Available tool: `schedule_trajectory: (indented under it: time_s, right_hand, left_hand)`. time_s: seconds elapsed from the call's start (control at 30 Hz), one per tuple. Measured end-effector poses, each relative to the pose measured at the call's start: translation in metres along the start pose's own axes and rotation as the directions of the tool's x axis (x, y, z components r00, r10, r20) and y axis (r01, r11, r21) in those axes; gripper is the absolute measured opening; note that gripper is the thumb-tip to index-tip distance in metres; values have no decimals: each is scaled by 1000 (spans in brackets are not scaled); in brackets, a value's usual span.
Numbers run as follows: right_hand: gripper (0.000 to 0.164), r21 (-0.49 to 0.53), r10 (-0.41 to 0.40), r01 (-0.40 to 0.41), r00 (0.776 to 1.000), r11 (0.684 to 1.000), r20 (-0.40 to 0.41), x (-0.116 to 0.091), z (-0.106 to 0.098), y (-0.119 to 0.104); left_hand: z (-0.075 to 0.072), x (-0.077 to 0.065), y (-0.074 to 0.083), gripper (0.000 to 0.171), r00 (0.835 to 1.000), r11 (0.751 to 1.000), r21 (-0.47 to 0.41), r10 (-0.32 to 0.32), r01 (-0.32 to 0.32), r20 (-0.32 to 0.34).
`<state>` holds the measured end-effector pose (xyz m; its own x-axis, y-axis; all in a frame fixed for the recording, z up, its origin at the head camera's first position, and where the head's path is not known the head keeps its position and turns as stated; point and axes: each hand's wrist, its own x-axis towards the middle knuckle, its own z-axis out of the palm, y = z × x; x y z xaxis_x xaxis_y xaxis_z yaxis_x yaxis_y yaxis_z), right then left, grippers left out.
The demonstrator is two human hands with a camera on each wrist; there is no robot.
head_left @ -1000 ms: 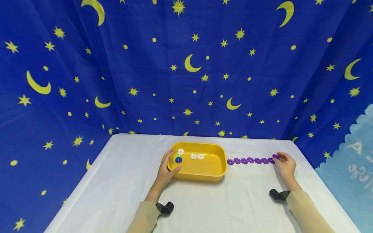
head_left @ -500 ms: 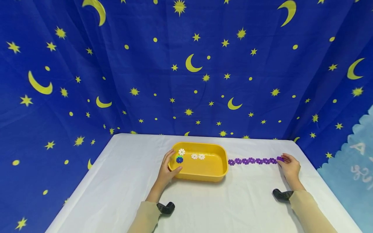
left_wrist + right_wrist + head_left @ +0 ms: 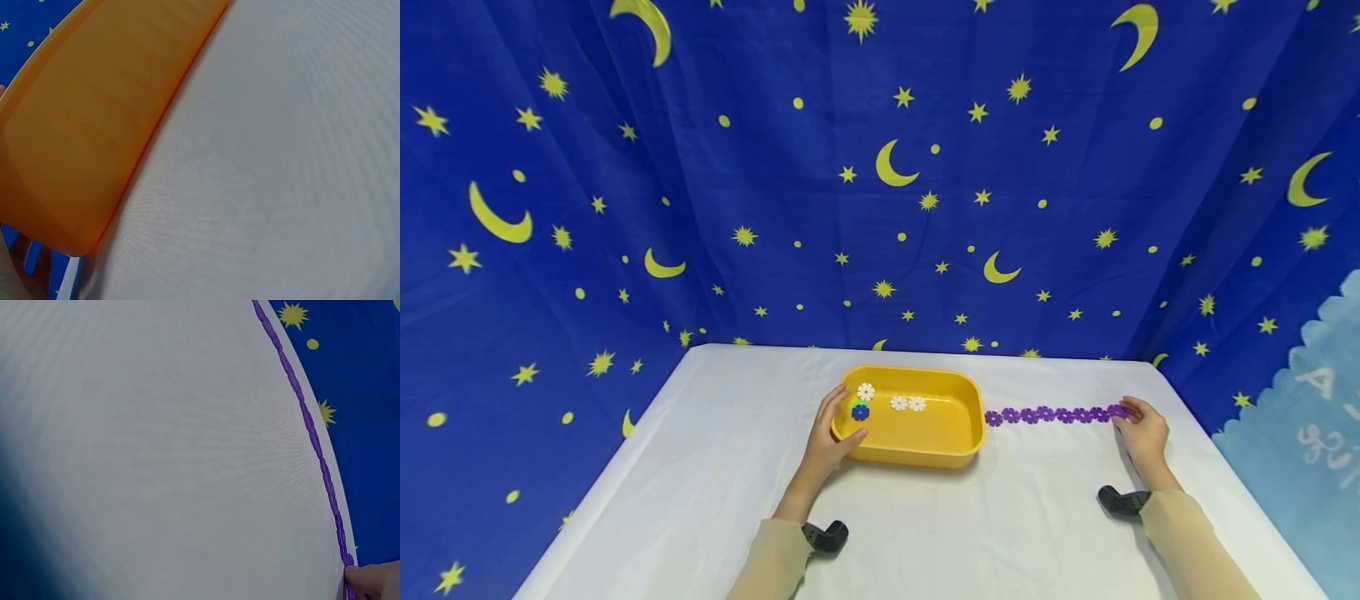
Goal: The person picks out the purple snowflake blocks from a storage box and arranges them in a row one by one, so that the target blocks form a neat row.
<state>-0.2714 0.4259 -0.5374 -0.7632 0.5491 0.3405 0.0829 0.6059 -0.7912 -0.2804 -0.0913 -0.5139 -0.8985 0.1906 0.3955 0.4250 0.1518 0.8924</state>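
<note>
My left hand (image 3: 827, 435) grips the left end of a yellow plastic tub (image 3: 925, 454), thumb at the near rim and fingers round the left side. Inside the tub lie several white flower-shaped discs (image 3: 898, 403) and a dark blue disc (image 3: 860, 412) overlapping a green one. To the tub's right, a row of purple flower-shaped discs (image 3: 1045, 413) runs along the table, its left end beside the tub wall. At its right end my right hand (image 3: 1144, 433) pinches a purple disc (image 3: 1117, 411) between thumb and fingers. In the right wrist view the row (image 3: 309, 428) shows edge-on, low on the cloth.
A white cloth covers the table (image 3: 1000, 533). A blue curtain (image 3: 812, 208) with yellow moons and stars surrounds its back and sides. Each wrist carries a black camera mount, as on the left wrist (image 3: 825, 537). A light blue panel (image 3: 1311, 417) hangs at the right.
My right hand has moved slightly right and brought its purple disc from above the row's end down into line with it. The left hand and the tub stay put.
</note>
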Motion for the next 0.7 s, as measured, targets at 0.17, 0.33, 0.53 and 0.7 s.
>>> schedule_trajectory:
  time_s: [0.17, 0.33, 0.53, 0.7]
  right_hand:
    - [40, 4, 30, -30, 999, 1000, 19, 0, -1, 0]
    - [40, -27, 59, -58, 998, 998, 36, -1, -1, -5]
    - [42, -39, 102, -100, 993, 994, 64, 4, -3, -9]
    - [38, 6, 91, -91, 996, 996, -19, 0, -1, -24]
  left_hand:
    - [0, -1, 1, 72, 1000, 1000, -5, -11, 11, 7]
    - [-2, -1, 5, 72, 999, 999, -13, -36, 36, 16]
    - [-5, 3, 1, 69, 999, 1000, -18, -6, 7, 40]
    - [-7, 10, -20, 48, 1000, 999, -36, 21, -21, 1]
